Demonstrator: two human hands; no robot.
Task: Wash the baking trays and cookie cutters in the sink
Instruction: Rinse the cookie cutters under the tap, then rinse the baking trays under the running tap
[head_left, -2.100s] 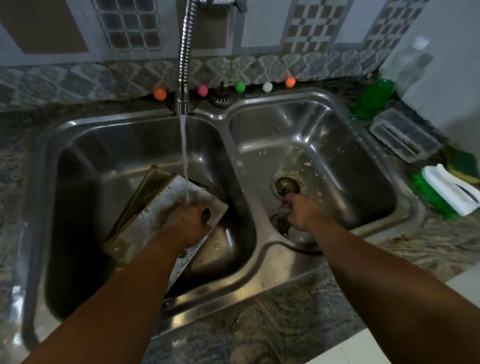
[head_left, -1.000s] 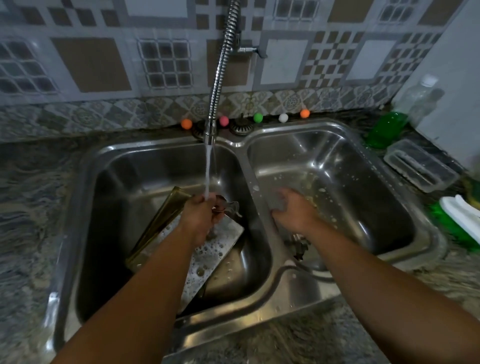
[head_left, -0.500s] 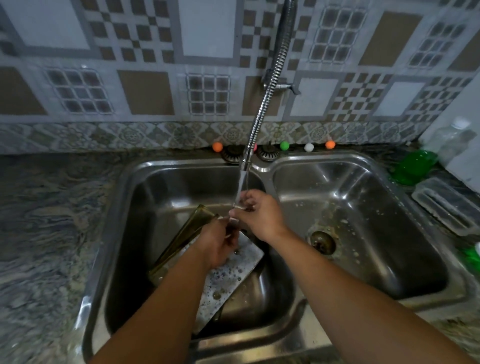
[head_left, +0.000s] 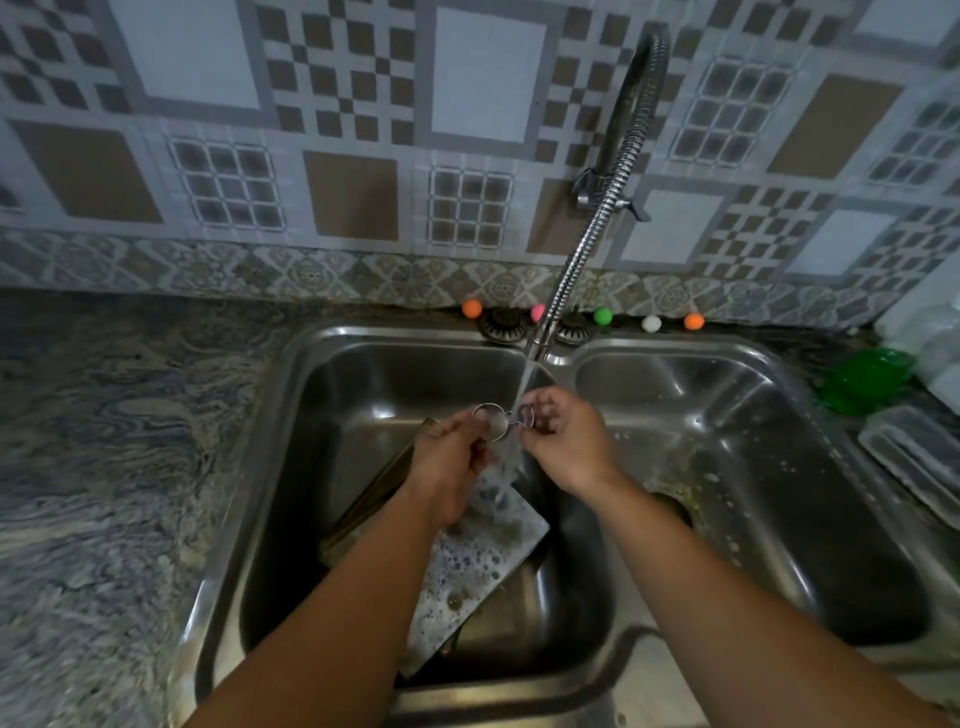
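Holding a thin metal cookie cutter (head_left: 497, 420) under the running water, I pinch its left loop with my left hand (head_left: 451, 462) and its right loop with my right hand (head_left: 563, 441), fingers of both curled round the wire. The cutter hangs above the left basin of the double sink (head_left: 291, 441), close to the divider between the basins and just below the spout of the flexible coiled faucet (head_left: 587, 244). The stream (head_left: 522, 387) falls across the cutter's middle and splashes down between my wrists. Beneath my hands a soapy baking tray (head_left: 478, 566) leans tilted in the left basin, its low corner toward the sink's front edge, with a second, darker tray (head_left: 374, 493) against its left side.
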